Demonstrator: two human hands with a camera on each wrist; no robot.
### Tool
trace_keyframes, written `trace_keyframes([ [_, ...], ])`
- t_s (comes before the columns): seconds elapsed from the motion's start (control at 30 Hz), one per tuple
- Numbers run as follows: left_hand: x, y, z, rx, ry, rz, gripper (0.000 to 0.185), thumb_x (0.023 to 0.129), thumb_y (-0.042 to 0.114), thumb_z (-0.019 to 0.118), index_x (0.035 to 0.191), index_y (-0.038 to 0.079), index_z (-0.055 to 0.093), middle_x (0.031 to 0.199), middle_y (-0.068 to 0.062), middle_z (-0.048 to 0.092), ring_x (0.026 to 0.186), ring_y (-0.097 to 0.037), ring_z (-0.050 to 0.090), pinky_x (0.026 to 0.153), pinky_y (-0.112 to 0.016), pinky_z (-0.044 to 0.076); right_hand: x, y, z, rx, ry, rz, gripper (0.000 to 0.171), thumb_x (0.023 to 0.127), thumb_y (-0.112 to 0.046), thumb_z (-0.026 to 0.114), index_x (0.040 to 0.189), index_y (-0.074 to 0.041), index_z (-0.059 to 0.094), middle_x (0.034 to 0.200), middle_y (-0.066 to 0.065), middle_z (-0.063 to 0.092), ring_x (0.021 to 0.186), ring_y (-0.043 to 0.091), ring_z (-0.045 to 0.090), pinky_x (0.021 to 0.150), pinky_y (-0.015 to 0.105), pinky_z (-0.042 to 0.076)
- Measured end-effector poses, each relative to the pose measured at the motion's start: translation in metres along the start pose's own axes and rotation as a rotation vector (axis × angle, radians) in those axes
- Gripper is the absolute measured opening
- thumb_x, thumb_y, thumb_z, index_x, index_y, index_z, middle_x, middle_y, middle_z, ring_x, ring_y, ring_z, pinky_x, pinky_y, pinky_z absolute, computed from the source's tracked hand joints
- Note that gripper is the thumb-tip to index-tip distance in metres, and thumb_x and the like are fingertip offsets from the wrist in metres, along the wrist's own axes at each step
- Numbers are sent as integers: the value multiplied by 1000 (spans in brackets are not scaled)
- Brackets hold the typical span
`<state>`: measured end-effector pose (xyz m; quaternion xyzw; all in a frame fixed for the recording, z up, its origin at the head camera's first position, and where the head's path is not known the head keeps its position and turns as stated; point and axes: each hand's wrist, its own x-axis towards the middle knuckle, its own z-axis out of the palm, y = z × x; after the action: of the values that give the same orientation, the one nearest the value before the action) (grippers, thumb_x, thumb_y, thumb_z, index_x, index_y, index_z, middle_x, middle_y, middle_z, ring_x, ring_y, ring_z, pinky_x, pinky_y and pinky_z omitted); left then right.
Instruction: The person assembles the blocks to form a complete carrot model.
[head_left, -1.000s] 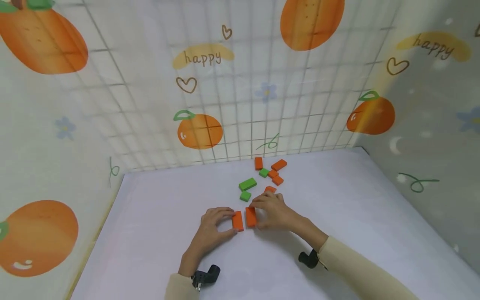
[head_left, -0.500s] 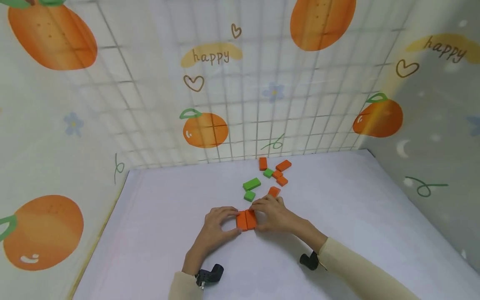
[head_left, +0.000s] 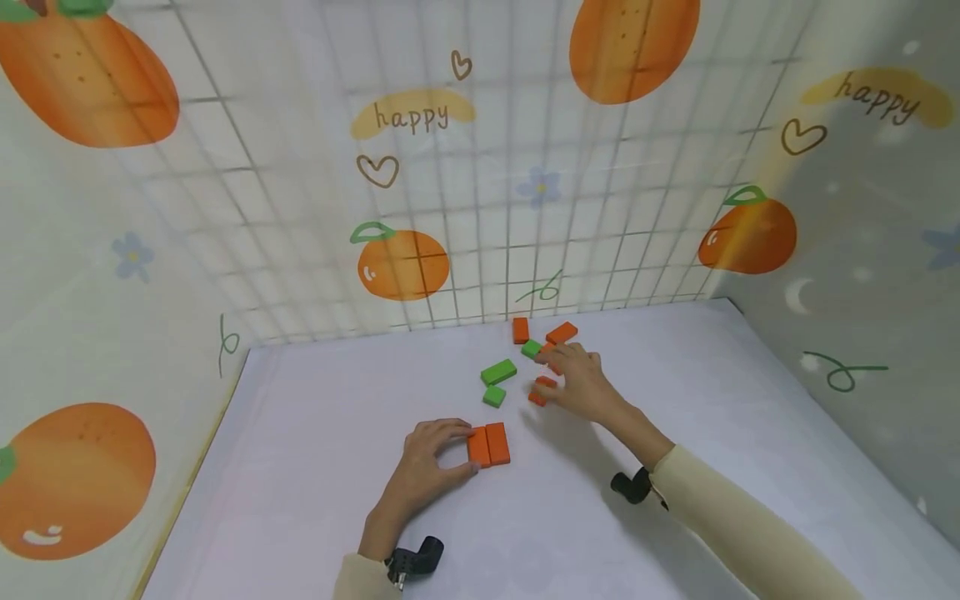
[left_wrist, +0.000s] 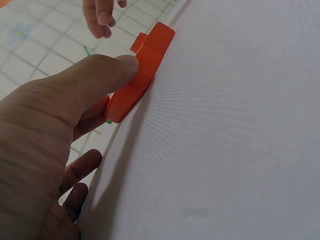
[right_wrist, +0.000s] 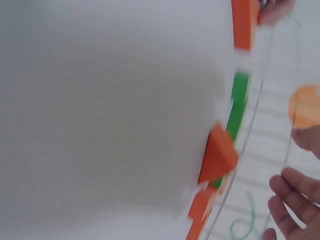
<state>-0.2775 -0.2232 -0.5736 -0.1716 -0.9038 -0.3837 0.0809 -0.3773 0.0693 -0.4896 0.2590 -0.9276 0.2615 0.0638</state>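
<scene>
from the head view we see the left hand (head_left: 423, 467) pinching the pair of flat orange rectangular blocks (head_left: 488, 444) lying side by side on the white tabletop (head_left: 300, 467). the right hand (head_left: 581, 379) reaches beyond, fingers spread over small orange and green blocks (head_left: 498, 372).

at the left wrist, thumb (left_wrist: 100, 75) presses the orange pair (left_wrist: 140, 75).

the right wrist view is blurred; fingers (right_wrist: 295, 192) seem relaxed beside an orange wedge-like block (right_wrist: 219, 152).

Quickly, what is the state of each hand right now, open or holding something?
Left hand: pinches the pair of orange blocks with thumb and fingers.
Right hand: open, fingers spread over the loose orange blocks, gripping nothing.
</scene>
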Motion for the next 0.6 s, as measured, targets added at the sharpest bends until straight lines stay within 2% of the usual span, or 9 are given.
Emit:
trace_keyframes([
  [0.13,2,1,0,-8,4,-4,49,79,46,83,124,32,68,131,23,57,126,-11,44,109,-48,24,23,25,-13,-43,53,94,46,88,-33,78,124,-6,67,125,12,63,117,33,47,90,54,32],
  [0.3,0,3,2,-4,-5,-13,49,79,47,81,123,32,68,131,21,57,126,-11,44,109,-50,24,45,51,-19,-132,43,203,52,87,-35,78,127,-4,65,129,15,60,116,36,47,90,56,33],
  [0.6,-5,5,1,-10,22,2,47,79,43,83,121,30,69,129,19,59,125,-14,45,106,-52,27,68,81,0,-192,-24,324,61,87,-43,74,129,0,62,131,19,57,118,38,45,96,63,29],
])
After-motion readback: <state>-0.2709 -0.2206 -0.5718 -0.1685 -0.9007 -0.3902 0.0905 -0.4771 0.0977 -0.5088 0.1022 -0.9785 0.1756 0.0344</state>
